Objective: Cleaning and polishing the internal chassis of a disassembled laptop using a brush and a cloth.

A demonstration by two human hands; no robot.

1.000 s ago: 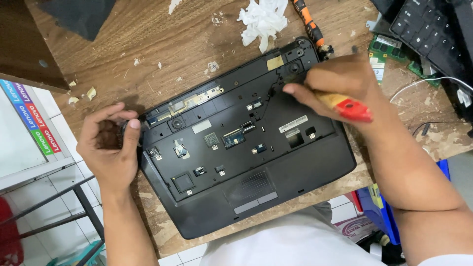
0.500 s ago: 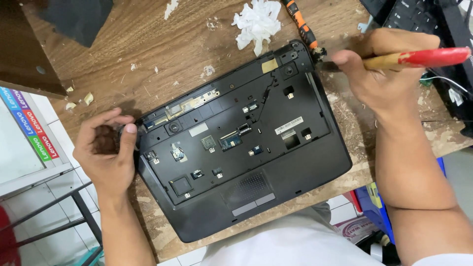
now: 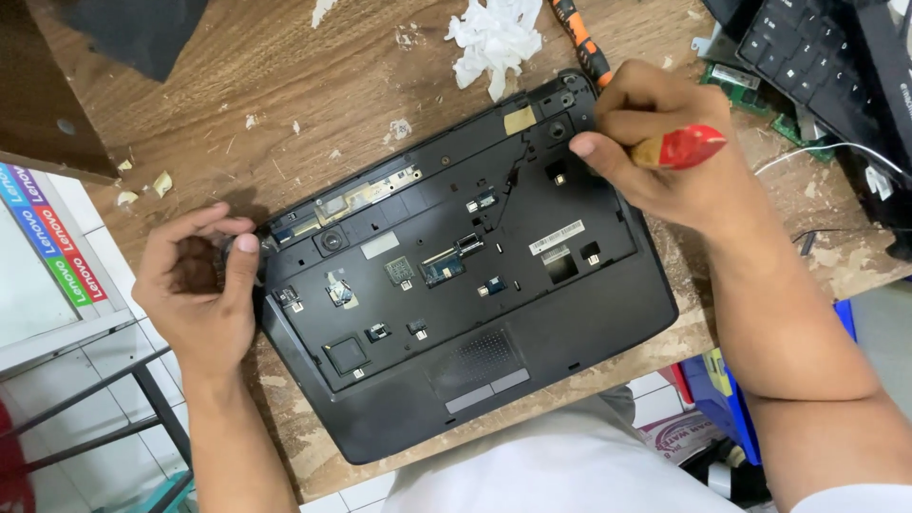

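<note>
A black laptop base (image 3: pixel 475 285) with its keyboard removed lies slanted on a worn wooden table (image 3: pixel 313 95). My right hand (image 3: pixel 665 152) grips a red-handled screwdriver (image 3: pixel 686 145) at the laptop's far right corner, near the hinge. My left hand (image 3: pixel 195 285) rests curled against the laptop's left edge, thumb on the corner, and may hold something small and dark in the palm.
Crumpled white tissue (image 3: pixel 494 38) and an orange-handled tool (image 3: pixel 579 38) lie beyond the laptop. A black keyboard (image 3: pixel 807 57) and green circuit boards (image 3: pixel 750 85) sit at the far right. A dark cloth (image 3: pixel 133 33) lies at the top left. Small scraps dot the table.
My right hand went from mid-laptop out to the far right corner, then settled back onto that corner with the screwdriver handle turned down. The left hand stayed put.
</note>
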